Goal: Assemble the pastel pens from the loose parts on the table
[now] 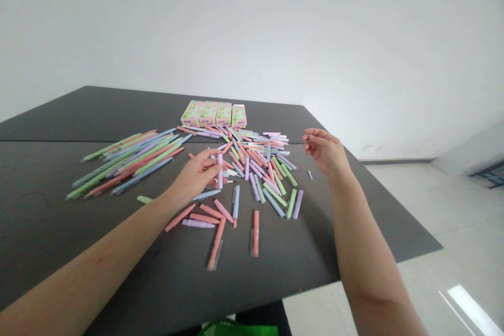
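Note:
My left hand is closed on a short purple pen barrel, held nearly upright between thumb and fingers above the pile. Off to the right, my right hand is raised over the table with its fingers curled in a loose pinch; whether anything tiny is in them cannot be made out. Below it is a small bluish piece. Between the hands spreads a heap of pastel pen parts in pink, purple, green and blue. Nearer me are a coral pen part with a clear clip and another coral one.
Long pastel pens lie bundled at the left. Several green-and-pink boxes stand in a row behind the heap. The dark table has its right edge beyond my right arm. Something green shows below the front edge.

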{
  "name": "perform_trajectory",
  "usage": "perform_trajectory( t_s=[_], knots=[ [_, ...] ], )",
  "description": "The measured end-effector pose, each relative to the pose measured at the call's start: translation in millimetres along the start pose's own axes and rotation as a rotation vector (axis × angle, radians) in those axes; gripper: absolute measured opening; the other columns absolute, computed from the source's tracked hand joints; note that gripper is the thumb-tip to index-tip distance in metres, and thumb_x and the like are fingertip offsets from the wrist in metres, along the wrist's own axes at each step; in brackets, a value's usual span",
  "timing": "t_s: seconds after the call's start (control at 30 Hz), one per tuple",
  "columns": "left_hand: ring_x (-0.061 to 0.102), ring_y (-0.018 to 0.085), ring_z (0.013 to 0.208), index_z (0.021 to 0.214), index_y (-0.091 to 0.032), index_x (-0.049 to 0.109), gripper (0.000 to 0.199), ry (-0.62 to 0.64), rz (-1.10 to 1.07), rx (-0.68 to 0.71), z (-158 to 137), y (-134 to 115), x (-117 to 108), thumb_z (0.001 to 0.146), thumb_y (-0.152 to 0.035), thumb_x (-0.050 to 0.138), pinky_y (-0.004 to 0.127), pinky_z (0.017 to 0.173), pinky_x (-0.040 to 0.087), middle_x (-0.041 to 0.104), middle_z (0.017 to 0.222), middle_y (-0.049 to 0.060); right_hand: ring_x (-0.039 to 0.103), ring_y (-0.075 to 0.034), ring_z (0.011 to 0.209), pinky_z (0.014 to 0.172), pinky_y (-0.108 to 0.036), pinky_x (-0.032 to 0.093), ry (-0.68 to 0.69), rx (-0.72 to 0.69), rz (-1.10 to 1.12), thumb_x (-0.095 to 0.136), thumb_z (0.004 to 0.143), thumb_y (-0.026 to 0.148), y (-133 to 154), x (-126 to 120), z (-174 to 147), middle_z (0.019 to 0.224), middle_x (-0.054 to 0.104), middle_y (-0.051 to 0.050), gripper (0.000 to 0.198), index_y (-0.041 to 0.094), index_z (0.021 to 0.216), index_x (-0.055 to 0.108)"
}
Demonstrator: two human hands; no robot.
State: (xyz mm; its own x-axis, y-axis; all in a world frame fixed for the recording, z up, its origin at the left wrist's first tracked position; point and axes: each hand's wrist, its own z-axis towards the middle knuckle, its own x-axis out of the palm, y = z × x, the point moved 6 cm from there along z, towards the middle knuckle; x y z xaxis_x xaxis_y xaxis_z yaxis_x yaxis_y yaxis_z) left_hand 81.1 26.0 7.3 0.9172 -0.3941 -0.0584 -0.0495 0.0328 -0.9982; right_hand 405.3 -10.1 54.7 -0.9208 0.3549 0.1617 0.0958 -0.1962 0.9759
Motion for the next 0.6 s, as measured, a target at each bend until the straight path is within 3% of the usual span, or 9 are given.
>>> perform_trajectory(
  t_s=[0.2, 0.37, 0.5, 0.6],
  knots=[
    [0.068, 0.019, 0.059, 0.112, -0.018, 0.05, 0.044, 0.017, -0.045, -0.018, 9.6, 3.0, 22.6, 0.073, -0.03, 0.066, 0.027, 0.047, 0.054, 0.07, 0.087, 0.005, 0.048, -0.006, 0.045, 0.04, -0.019, 0.033, -0.051, -0.008, -0.019, 0.063, 0.065, 0.018, 1.8, -22.5, 4.9, 0.067, 0.062, 0.002, 0.019, 0.017, 0.084, 0.061],
    [0.068, 0.019, 0.059, 0.113, -0.018, 0.05, 0.045, 0.031, -0.059, -0.032, 15.5, 7.0, 35.9, 0.072, -0.029, 0.065, 0.027, 0.046, 0.053, 0.069, 0.081, 0.003, 0.064, -0.009, 0.062, 0.052, -0.02, 0.047, 0.043, 0.015, -0.032, 0.07, 0.069, 0.027, -5.1, -10.9, 2.9, 0.089, 0.069, -0.002, 0.027, 0.019, 0.091, 0.057],
    [0.067, 0.018, 0.057, 0.114, -0.018, 0.05, 0.044, 0.032, -0.018, -0.051, 13.0, 8.6, 37.7, 0.074, -0.027, 0.062, 0.027, 0.046, 0.052, 0.067, 0.081, 0.003, 0.069, -0.014, 0.079, 0.067, -0.024, 0.054, 0.088, 0.027, -0.007, 0.071, 0.07, 0.023, -7.5, 0.6, 2.2, 0.09, 0.068, -0.004, 0.027, 0.018, 0.092, 0.058],
    [0.066, 0.018, 0.056, 0.115, -0.018, 0.05, 0.042, 0.067, 0.038, -0.066, 7.1, 11.6, 38.7, 0.075, -0.027, 0.06, 0.024, 0.044, 0.048, 0.065, 0.079, 0.002, 0.069, -0.015, 0.076, 0.067, -0.025, 0.054, 0.128, 0.088, -0.024, 0.069, 0.067, 0.018, -17.8, 11.6, 7.4, 0.086, 0.067, -0.003, 0.027, 0.017, 0.092, 0.059]
  ],
)
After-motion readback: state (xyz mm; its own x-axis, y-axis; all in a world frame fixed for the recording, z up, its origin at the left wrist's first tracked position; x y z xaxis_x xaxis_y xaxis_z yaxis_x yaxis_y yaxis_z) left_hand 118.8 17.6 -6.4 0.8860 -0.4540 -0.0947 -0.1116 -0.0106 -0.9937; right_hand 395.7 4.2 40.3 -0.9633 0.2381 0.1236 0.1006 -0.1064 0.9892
